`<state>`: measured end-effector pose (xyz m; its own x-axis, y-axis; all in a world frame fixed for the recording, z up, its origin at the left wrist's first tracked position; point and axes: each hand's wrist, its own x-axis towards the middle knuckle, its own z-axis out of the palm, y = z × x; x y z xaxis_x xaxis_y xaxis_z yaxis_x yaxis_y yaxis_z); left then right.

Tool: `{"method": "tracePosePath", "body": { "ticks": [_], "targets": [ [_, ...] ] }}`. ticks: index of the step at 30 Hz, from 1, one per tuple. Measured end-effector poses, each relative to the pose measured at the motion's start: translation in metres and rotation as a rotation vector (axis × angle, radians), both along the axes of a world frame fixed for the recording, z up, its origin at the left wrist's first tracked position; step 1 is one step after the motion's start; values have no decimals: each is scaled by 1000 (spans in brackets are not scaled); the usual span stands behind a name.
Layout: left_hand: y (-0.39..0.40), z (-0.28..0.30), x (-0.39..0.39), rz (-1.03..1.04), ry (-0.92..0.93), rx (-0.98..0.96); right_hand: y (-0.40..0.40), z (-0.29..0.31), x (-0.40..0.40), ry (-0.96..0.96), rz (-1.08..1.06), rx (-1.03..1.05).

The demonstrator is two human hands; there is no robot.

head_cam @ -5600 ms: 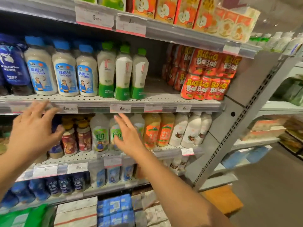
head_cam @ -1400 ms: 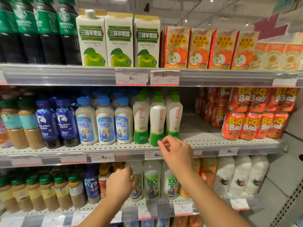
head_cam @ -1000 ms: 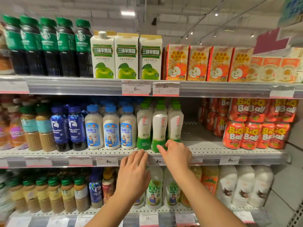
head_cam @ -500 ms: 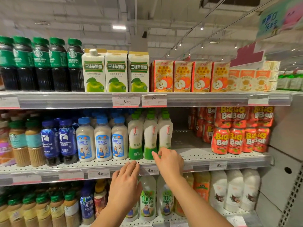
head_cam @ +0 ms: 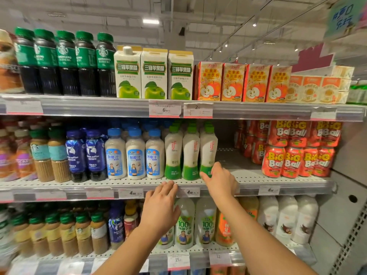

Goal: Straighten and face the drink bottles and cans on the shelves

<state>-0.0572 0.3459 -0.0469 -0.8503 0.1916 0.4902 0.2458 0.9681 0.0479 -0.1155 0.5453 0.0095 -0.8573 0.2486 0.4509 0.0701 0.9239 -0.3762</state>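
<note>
Three white-and-green "if" bottles stand at the front of the middle shelf (head_cam: 248, 180). My right hand (head_cam: 219, 180) reaches up to the rightmost "if" bottle (head_cam: 208, 149), and its fingers touch that bottle's green base. Whether they wrap around it is unclear. My left hand (head_cam: 161, 208) is raised with straight fingers, its tips at the shelf's front edge just below the leftmost "if" bottle (head_cam: 173, 153), holding nothing. Left of these stand three blue-capped coconut milk bottles (head_cam: 135, 155) with labels facing front.
Dark blue coffee bottles (head_cam: 85, 153) and brown bottles stand further left. Red Big Ball cans (head_cam: 294, 155) are stacked at the right, with a bare gap of shelf between them and the "if" bottles. Cartons (head_cam: 154, 74) and green-capped dark bottles fill the top shelf; more bottles below.
Both hands have risen from the lower shelf to the middle shelf. In the last half second they barely moved; the view shifted slightly.
</note>
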Motion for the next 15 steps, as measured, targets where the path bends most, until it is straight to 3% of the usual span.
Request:
{"method": "tracePosePath", "body": {
  "ticks": [9, 15],
  "targets": [
    [-11, 5, 2, -48, -64, 26, 3, -37, 31, 106, 224, -63],
    [-15, 3, 1, -87, -44, 64, 7, -48, 52, -26, 314, 9]
  ]
}}
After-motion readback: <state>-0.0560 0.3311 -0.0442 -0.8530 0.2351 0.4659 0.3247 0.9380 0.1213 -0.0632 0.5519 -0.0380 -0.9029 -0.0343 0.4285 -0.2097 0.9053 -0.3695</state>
